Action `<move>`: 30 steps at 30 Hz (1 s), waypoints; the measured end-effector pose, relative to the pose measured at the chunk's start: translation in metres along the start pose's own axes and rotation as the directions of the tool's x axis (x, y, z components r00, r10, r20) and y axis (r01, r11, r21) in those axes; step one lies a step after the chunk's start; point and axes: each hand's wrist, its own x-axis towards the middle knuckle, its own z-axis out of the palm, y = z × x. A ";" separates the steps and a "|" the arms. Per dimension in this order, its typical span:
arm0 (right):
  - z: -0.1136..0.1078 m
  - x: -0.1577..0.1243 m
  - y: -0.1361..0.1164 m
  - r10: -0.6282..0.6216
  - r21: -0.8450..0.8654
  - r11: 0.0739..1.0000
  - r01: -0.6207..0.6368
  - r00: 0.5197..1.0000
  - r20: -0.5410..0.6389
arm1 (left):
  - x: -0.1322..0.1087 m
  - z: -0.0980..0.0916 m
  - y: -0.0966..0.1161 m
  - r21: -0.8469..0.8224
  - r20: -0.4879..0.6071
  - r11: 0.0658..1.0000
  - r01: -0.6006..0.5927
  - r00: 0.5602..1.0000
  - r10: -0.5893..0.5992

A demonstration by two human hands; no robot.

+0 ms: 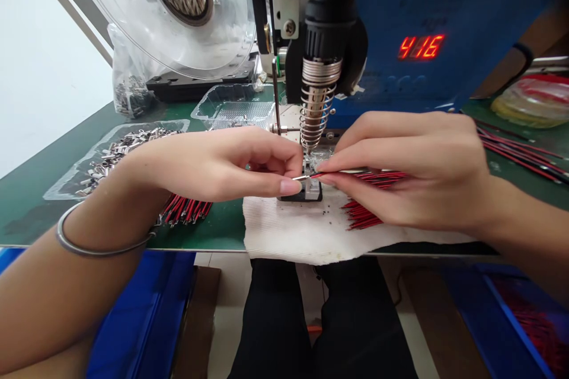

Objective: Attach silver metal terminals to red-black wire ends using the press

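Note:
Just below the machine's spring-wrapped head [317, 103], my two hands nearly meet. My left hand [231, 163] pinches a small silver metal terminal [301, 178] between thumb and fingers. A thin red wire [316, 175] is gripped in the closed fingertips of my right hand [413, 169], its end against the terminal; whether the two are joined I cannot tell. Behind them is the machine's small metal die block [313, 190], partly covered. A bundle of red and black wires [362, 216] lies under my right hand on a white cloth [288, 231]. More red wires [186, 210] lie under my left wrist.
Loose metal terminals [120, 148] fill a clear tray [60, 192] at left, with another clear tray [208, 100] behind. A large reel [235, 18] and a bag of metal parts [128, 92] stand farther back. The blue machine [391, 86] displays red digits. Longer wires [518, 148] lie right.

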 end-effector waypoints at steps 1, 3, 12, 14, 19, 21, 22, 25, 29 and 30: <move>-0.001 0.001 -0.003 -0.007 -0.012 1.000 0.007 1.000 -0.005 | -0.001 0.000 0.002 -0.027 0.014 1.000 -0.009 1.000 0.009; -0.004 0.001 -0.008 -0.035 -0.044 0.998 0.034 0.999 -0.011 | -0.002 -0.001 0.006 -0.065 0.036 0.998 -0.016 0.999 0.019; -0.007 0.001 -0.015 -0.040 -0.010 0.999 0.041 0.999 0.023 | -0.005 -0.004 0.005 -0.177 0.113 0.984 0.010 0.994 0.010; -0.008 -0.001 -0.018 0.029 -0.011 1.000 -0.029 0.999 0.035 | -0.004 -0.003 0.005 -0.184 0.128 0.983 0.020 0.992 0.004; -0.011 -0.004 -0.025 0.089 0.011 0.996 -0.089 0.996 -0.023 | -0.004 -0.003 0.007 -0.156 0.138 0.986 0.054 0.990 -0.032; -0.013 -0.004 -0.027 0.113 0.010 0.994 -0.113 0.993 0.023 | -0.004 -0.003 0.007 -0.134 0.137 0.990 0.045 0.990 -0.027; -0.013 -0.004 -0.027 0.116 0.007 0.993 -0.116 0.993 0.034 | -0.005 -0.002 0.007 -0.137 0.132 0.990 0.035 0.991 -0.016; -0.014 -0.003 -0.027 0.085 0.006 0.996 -0.085 0.996 -0.023 | -0.005 -0.002 0.007 -0.166 0.129 0.986 0.020 0.992 0.002; -0.011 -0.001 -0.017 -0.054 -0.036 0.998 0.052 0.997 -0.051 | -0.006 -0.003 0.007 -0.134 0.135 0.990 0.044 0.991 -0.026; -0.010 -0.001 -0.013 -0.054 -0.076 0.996 0.054 0.999 0.004 | -0.006 -0.003 0.006 -0.115 0.118 0.992 0.050 0.992 -0.036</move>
